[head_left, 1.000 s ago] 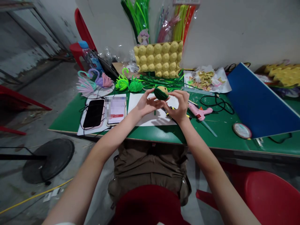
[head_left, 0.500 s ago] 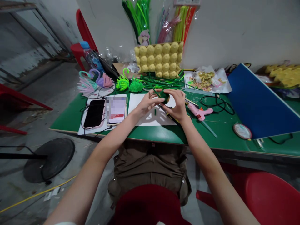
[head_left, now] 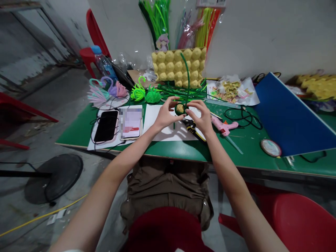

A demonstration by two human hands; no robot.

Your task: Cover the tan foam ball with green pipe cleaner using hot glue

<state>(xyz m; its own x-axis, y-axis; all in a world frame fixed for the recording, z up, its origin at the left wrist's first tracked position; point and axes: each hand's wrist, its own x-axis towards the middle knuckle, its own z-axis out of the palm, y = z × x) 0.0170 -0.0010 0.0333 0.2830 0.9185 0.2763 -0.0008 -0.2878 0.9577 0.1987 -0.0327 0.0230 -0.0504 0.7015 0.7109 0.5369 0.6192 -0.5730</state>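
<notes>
Currently left hand (head_left: 164, 117) and right hand (head_left: 200, 117) pinch the green-wrapped yellow ball (head_left: 180, 109); its pipe cleaner (head_left: 187, 75) rises toward 12 o'clock.

Single head cam, looks fwd/down, close over green table (head_left: 78, 134)

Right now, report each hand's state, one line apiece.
Left hand: closed on the small yellow ball, pinching it.
Right hand: closed on the same ball, gripping the dark green pipe cleaner that stands up from it.
</notes>
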